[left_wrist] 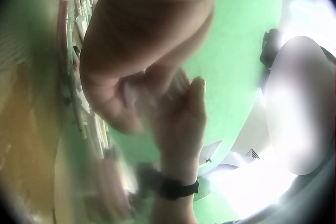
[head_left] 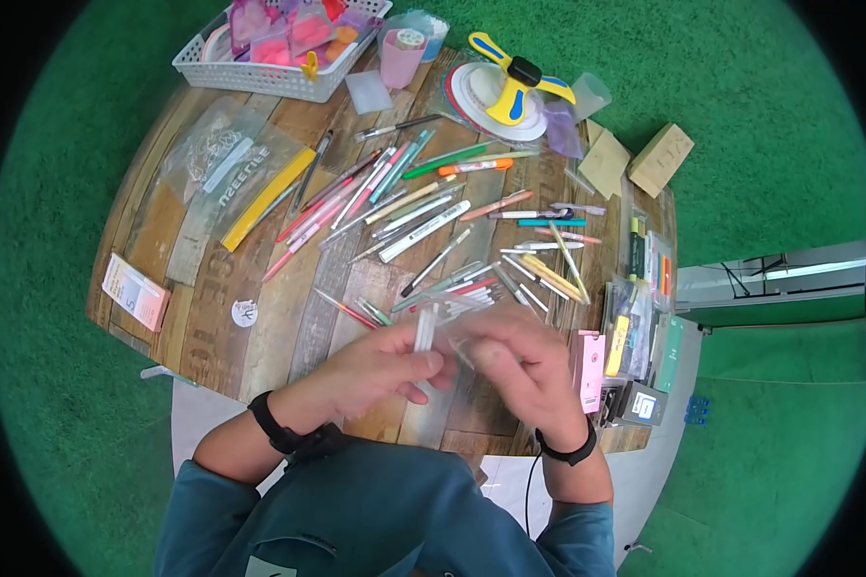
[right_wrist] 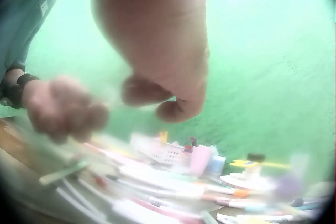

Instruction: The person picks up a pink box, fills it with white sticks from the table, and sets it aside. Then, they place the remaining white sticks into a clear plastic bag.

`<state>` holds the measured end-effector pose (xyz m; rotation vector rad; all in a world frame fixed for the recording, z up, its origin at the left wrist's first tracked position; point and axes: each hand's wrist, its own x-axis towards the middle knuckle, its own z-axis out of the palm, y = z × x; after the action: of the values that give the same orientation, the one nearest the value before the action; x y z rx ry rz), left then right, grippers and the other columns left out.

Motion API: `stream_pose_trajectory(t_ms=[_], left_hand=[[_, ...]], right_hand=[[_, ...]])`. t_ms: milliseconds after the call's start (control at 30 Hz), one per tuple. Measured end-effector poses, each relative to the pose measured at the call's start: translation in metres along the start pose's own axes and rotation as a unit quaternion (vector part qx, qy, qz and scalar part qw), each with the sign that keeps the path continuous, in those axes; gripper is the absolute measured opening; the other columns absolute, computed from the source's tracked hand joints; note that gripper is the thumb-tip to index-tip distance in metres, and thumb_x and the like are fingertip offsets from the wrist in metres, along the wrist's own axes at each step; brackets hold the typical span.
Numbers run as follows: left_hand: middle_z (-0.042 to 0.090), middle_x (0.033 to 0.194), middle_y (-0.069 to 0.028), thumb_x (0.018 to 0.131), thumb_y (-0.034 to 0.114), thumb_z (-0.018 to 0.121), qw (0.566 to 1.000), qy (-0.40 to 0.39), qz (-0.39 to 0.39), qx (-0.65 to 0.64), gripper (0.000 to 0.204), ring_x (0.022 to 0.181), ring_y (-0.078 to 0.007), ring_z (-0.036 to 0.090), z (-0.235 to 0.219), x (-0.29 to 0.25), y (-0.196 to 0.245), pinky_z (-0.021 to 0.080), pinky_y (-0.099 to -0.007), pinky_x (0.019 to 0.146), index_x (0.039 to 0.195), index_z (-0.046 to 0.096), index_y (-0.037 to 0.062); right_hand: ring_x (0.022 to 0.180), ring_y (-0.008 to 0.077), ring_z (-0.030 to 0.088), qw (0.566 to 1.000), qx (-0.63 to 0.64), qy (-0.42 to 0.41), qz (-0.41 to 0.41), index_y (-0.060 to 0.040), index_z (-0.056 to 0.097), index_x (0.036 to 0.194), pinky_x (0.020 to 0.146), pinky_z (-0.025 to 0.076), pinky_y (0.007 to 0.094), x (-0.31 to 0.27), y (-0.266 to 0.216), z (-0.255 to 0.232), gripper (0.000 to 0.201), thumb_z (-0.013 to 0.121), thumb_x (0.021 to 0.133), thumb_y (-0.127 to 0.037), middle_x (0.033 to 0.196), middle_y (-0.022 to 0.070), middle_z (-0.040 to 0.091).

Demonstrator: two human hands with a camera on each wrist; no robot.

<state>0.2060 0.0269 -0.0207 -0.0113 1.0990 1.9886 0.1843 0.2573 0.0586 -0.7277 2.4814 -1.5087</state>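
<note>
Over the near edge of the table my left hand (head_left: 380, 370) grips slim white sticks (head_left: 426, 329) that stand up between thumb and fingers. Facing it, my right hand (head_left: 524, 361) has its thumb and fingers curled together, pinching a piece of clear plastic film (head_left: 459, 344) that reaches toward the left hand. The film is blurred, and I cannot tell its exact kind. In the right wrist view the left hand (right_wrist: 65, 108) is a short way from the right hand (right_wrist: 157, 50). Just beyond both hands lie loose pens, among them a white marker (head_left: 425, 231).
A white basket (head_left: 260, 82) of coloured packets stands at the far left, near a pink cup (head_left: 401, 62). Round plates (head_left: 467, 96) carry a yellow-blue tool (head_left: 520, 77). A clear bag (head_left: 221, 144) lies left; a pink box (head_left: 589, 370) stands right. A wooden block (head_left: 660, 160) sits far right.
</note>
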Motion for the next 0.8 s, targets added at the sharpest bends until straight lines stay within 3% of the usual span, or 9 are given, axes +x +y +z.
stream_pose_trajectory(t_ms=[33, 167, 233, 333, 533, 800], left_hand=[[0.068, 0.119, -0.0064, 0.105, 0.025, 0.063, 1.000, 0.001, -0.001, -0.001, 0.032, 0.109, -0.0210, 0.069, -0.001, -0.002, 0.005, 0.059, -0.0366, 0.086, 0.132, 0.059, 0.0083], [0.068, 0.119, -0.0077, 0.106, 0.028, 0.060, 0.995, 0.089, 0.050, -0.014, 0.032, 0.109, -0.0216, 0.069, -0.012, -0.011, 0.032, 0.061, -0.0352, 0.082, 0.131, 0.060, 0.0072], [0.068, 0.118, -0.0085, 0.106, 0.028, 0.060, 0.989, 0.126, 0.080, -0.022, 0.032, 0.108, -0.0219, 0.070, -0.023, -0.014, 0.038, 0.061, -0.0348, 0.081, 0.130, 0.061, 0.0064], [0.069, 0.117, -0.0083, 0.105, 0.028, 0.061, 0.982, 0.130, 0.135, -0.001, 0.033, 0.109, -0.0189, 0.068, -0.033, -0.017, 0.040, 0.059, -0.0341, 0.085, 0.129, 0.063, 0.0054], [0.070, 0.119, -0.0104, 0.104, 0.023, 0.063, 0.985, 0.120, 0.115, -0.037, 0.036, 0.111, -0.0202, 0.068, -0.030, -0.020, 0.034, 0.059, -0.0348, 0.086, 0.134, 0.063, 0.0027], [0.071, 0.115, -0.0094, 0.103, 0.022, 0.063, 0.988, 0.126, 0.081, -0.045, 0.035, 0.108, -0.0213, 0.070, -0.019, -0.010, 0.027, 0.060, -0.0373, 0.088, 0.133, 0.062, 0.0034]], right_hand=[[0.090, 0.0315, 0.069, 0.999, 0.002, 0.052, -0.005, -0.0015, 0.072, 0.111, 0.088, 0.052, 0.0399, -0.001, 0.001, 0.001, 0.019, 0.068, 0.095, -0.010, 0.105, 0.0158, 0.073], [0.090, 0.0333, 0.068, 0.991, -0.007, 0.121, 0.048, -0.0015, 0.073, 0.110, 0.086, 0.052, 0.0404, 0.006, 0.011, -0.008, 0.019, 0.069, 0.092, -0.007, 0.101, 0.0172, 0.072], [0.089, 0.0318, 0.069, 0.984, -0.172, 0.042, 0.025, -0.0023, 0.072, 0.104, 0.082, 0.054, 0.0378, 0.011, 0.026, -0.009, 0.015, 0.068, 0.090, -0.002, 0.099, 0.0154, 0.072], [0.088, 0.0354, 0.068, 0.958, -0.285, -0.013, -0.038, -0.0044, 0.072, 0.099, 0.078, 0.055, 0.0399, 0.013, 0.049, -0.002, 0.014, 0.070, 0.085, -0.002, 0.095, 0.0157, 0.070], [0.081, 0.0364, 0.065, 0.929, -0.365, -0.054, -0.040, -0.0048, 0.067, 0.086, 0.072, 0.053, 0.0450, 0.010, 0.075, 0.005, 0.007, 0.070, 0.081, -0.002, 0.084, 0.0136, 0.062], [0.078, 0.0373, 0.065, 0.918, -0.381, -0.085, -0.067, -0.0040, 0.058, 0.076, 0.070, 0.054, 0.0460, 0.021, 0.073, 0.003, 0.012, 0.070, 0.079, -0.004, 0.083, 0.0149, 0.062]])
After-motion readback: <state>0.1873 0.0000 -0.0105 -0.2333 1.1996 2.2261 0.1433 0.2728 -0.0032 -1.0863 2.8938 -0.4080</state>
